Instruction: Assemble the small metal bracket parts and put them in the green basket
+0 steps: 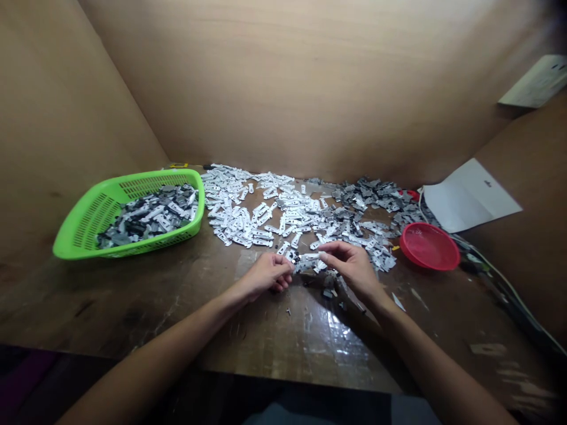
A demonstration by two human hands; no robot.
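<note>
My left hand (272, 273) is closed near the table's middle, its thumb and fingertips pressed together. A small dark piece (296, 259) shows right at those fingertips; whether it is gripped or lies behind them is unclear. To the right, my right hand (349, 262) has thumb and index finger curved into a pinch, with whatever is between the tips too small to make out. Flat silvery metal parts (308, 261) lie between and behind both hands. Beneath my right hand are a few small grey pieces (328, 293), and a tiny pin-like piece (288, 311) lies nearer me.
A green basket (199, 203) of mixed metal and black parts stands left. Piles of white-silver plates (239, 224) and darker grey parts (372, 195) spread along the back. At right are a red bowl (429, 247), a white sheet (473, 198) and cables (500, 274). Wooden panels (310, 88) enclose the table.
</note>
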